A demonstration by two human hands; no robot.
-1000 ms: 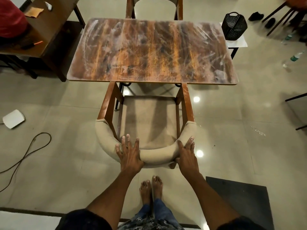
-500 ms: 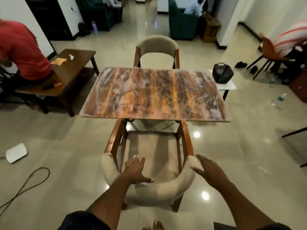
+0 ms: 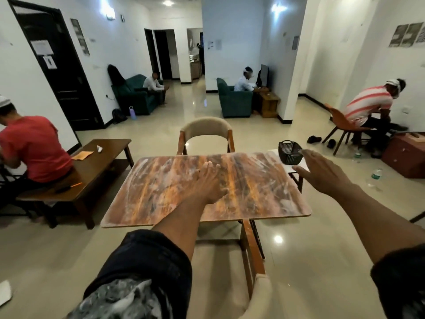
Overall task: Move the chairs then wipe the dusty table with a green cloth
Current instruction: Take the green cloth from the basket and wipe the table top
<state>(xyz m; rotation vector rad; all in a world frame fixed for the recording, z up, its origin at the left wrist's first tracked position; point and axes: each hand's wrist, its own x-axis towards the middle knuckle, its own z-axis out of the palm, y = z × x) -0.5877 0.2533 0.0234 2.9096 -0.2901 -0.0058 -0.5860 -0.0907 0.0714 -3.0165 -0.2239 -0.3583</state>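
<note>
A dusty wooden table [image 3: 161,194] with white streaks stands in front of me. My left hand [image 3: 210,183] hovers over its middle, fingers apart, holding nothing. My right hand [image 3: 322,171] is raised past the table's right edge, open and empty. A beige padded chair [image 3: 255,286] with a wooden frame stands right below me, partly under the near table edge, with most of it hidden by my left arm. A second beige chair [image 3: 205,128] stands at the far side of the table. No green cloth is in view.
A black basket [image 3: 289,151] sits on a small white side table to the right. A low brown table [image 3: 101,162] with a seated person in red is on the left. A person on an orange chair [image 3: 345,125] sits at the right; bottles lie on the floor.
Both hands have let go of the near chair's padded back and risen to table height. My view has tilted up from the floor to the room.
</note>
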